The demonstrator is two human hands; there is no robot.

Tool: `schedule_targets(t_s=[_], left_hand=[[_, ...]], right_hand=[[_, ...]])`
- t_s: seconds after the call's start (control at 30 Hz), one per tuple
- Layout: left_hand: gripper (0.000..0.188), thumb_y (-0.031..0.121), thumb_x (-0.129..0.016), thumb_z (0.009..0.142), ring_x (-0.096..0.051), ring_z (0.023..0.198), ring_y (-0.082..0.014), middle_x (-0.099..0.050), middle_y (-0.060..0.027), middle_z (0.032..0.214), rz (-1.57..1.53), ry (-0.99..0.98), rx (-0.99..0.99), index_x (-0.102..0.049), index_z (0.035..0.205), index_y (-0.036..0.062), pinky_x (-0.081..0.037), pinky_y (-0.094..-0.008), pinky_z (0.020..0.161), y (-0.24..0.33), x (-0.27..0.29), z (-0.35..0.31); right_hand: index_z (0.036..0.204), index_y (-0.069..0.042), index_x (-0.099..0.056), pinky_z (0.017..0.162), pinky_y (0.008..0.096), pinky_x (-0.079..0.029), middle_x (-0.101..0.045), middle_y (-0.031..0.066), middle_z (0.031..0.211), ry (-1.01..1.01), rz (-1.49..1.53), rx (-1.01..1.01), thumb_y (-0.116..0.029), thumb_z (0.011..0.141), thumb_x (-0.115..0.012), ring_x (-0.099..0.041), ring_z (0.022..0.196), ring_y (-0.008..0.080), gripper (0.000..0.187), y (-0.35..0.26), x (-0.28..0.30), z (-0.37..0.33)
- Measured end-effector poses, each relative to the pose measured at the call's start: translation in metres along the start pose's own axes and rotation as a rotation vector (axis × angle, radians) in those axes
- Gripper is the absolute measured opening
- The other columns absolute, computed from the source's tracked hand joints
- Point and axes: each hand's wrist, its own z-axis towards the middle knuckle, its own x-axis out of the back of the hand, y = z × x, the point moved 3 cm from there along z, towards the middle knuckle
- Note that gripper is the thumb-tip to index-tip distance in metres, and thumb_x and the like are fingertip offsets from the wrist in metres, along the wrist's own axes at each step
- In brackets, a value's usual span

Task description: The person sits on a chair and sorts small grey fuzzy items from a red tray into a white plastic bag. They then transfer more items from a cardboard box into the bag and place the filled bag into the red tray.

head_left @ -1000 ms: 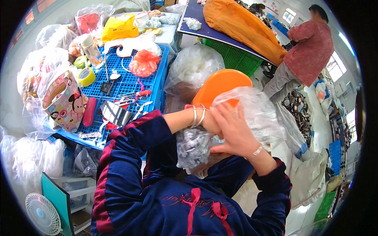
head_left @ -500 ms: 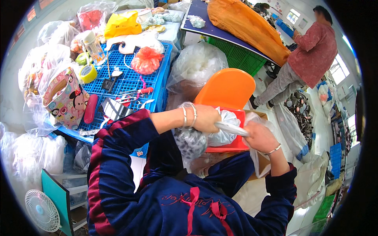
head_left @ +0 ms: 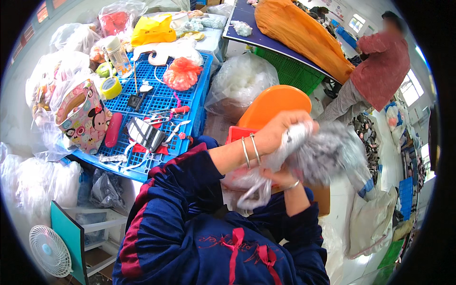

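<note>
My left hand [head_left: 278,134] is closed around the gathered neck of a clear plastic bag [head_left: 332,154]. Dark grey pieces fill that bag, blurred by motion, and it hangs out to the right of my hands. Just below, my right hand [head_left: 283,177] is also closed on the plastic, its fingers partly hidden. A loose end of clear film [head_left: 256,195] trails down toward my lap. Behind my hands a red bin [head_left: 235,134] shows only in part, in front of an orange chair back [head_left: 274,105].
On the left a blue crate table [head_left: 156,102] carries a phone [head_left: 145,134], scissors, tape, a bottle and a cartoon-print bag [head_left: 85,116]. A clear bag of white stuff [head_left: 243,78] stands ahead. At the far right is another person [head_left: 382,71]. A fan [head_left: 50,251] is at lower left.
The bag of grey pieces has swung from the left of my hands to their right. My stretched-apart hands have come together, the left rising and the right drawing inward below it.
</note>
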Motion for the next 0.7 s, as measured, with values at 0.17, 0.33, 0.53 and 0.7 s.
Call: schedule_targets(t_s=[0.17,0.33,0.53,0.7], left_hand=[[0.019,0.018,-0.071,0.084,-0.061,0.092,-0.0176,-0.065,-0.0073,0.098,0.806,-0.22,-0.082,-0.06,0.079,0.0043,-0.046,-0.0286,0.081,-0.016,0.024,-0.011],[0.034,0.016,-0.075,0.078,-0.058,0.105,-0.0272,-0.063,-0.0152,0.104,0.793,0.1,0.195,-0.056,0.103,0.0022,-0.046,-0.0337,0.088,-0.025,0.036,-0.028],[0.038,0.004,-0.066,0.088,-0.055,0.11,-0.0126,-0.061,-0.0048,0.111,0.407,0.109,-0.066,-0.053,0.123,0.0025,-0.044,-0.0278,0.095,-0.036,0.027,-0.027],[0.017,0.007,-0.063,0.091,-0.059,0.092,-0.0089,-0.065,-0.0031,0.098,0.425,0.314,0.117,-0.062,0.106,-0.0004,-0.049,-0.025,0.081,-0.065,0.055,-0.04]], right_hand=[[0.103,0.001,-0.064,0.082,0.0231,-0.048,-0.067,0.002,0.097,0.071,0.014,0.001,-0.002,0.08,-0.07,-0.061,0.09,0.0079,0.025,-0.049,0.062,0.037],[0.118,-0.004,-0.044,0.083,0.025,-0.046,-0.061,0.0085,0.103,0.135,-0.09,0.118,0.004,0.081,-0.06,-0.058,0.097,0.0121,0.041,-0.09,0.066,0.026],[0.094,-0.007,-0.051,0.085,0.0248,-0.044,-0.054,0.0023,0.104,0.161,0.005,0.245,0.002,0.084,-0.056,-0.053,0.096,0.0095,0.014,-0.073,0.074,0.015],[0.099,-0.009,-0.062,0.095,0.0417,-0.038,-0.052,0.016,0.113,0.497,-0.926,0.555,-0.012,0.073,-0.074,-0.048,0.109,0.034,0.029,-0.109,0.036,0.01]])
